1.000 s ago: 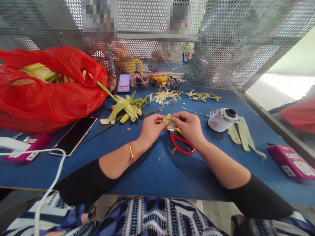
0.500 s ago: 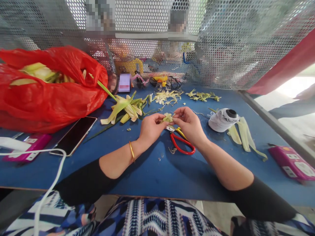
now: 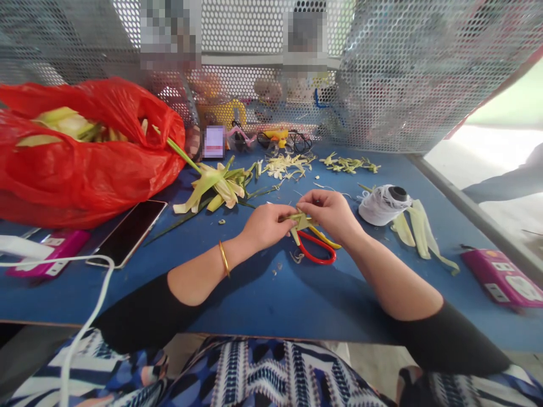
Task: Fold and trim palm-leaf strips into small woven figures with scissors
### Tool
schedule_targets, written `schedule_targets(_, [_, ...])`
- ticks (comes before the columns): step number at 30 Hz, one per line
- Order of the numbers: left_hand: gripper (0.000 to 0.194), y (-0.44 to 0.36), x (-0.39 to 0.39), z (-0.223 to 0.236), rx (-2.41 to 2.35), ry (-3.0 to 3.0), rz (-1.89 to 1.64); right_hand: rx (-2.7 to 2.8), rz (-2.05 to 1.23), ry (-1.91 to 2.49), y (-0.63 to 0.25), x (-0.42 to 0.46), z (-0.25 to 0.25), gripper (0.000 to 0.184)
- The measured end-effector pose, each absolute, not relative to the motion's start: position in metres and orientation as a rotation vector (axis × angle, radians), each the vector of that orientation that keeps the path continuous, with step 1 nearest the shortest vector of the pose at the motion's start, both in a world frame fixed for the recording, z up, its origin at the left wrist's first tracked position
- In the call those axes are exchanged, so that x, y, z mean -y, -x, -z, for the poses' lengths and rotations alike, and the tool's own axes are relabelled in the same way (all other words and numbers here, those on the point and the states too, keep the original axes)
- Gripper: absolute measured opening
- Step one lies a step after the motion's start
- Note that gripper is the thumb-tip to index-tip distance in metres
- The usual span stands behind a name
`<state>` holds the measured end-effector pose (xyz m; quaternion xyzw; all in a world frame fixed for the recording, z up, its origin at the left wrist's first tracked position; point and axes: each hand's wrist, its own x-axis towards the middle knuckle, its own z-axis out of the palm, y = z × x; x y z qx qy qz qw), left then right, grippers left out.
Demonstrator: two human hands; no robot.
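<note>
A small folded piece of pale green corn husk (image 3: 300,221) is held between both hands above the middle of the table. My left hand (image 3: 268,225), with a gold bangle on the wrist, pinches its left side between thumb and fingers. From the right, my right hand (image 3: 331,213) closes thumb and fingertips at its upper edge; whether thread is also in that pinch I cannot tell. Just below lie scissors with red and yellow handles (image 3: 326,262), their blades hidden by the hands and husk. A spool of white thread (image 3: 380,207) stands to the right, beside flat husk strips (image 3: 419,229).
A red plastic bag (image 3: 131,175) of husks fills the back left, with loose husks (image 3: 218,183) beside it. Nearer are a phone (image 3: 129,234), a purple packet (image 3: 61,257) and a white cable (image 3: 102,288). Husk scraps (image 3: 288,165) lie before the perforated metal screen (image 3: 382,85). Another purple packet (image 3: 503,277) is right.
The husk piece has turned and shifted slightly right and down, showing a flatter folded face. My left hand has moved a little right; my right hand's fingers have shifted on the piece.
</note>
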<state>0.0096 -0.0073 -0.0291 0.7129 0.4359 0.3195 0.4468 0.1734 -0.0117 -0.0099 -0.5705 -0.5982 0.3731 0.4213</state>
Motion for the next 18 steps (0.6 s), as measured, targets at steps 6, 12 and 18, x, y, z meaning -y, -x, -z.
schedule_targets(6, [0.010, -0.009, 0.005, 0.025, -0.761, -1.492, -0.578, 1.406, -0.730, 1.419, -0.170, 0.010, 0.013, 0.013])
schedule_targets(12, [0.022, -0.012, 0.013, 0.015, -0.787, -1.356, -0.560, 1.448, -0.575, 1.430, -0.163, 0.012, 0.020, 0.014])
schedule_targets(18, [0.035, -0.015, 0.019, 0.015, -0.841, -1.415, -0.548, 1.481, -0.604, 1.427, -0.158, 0.015, 0.024, 0.013])
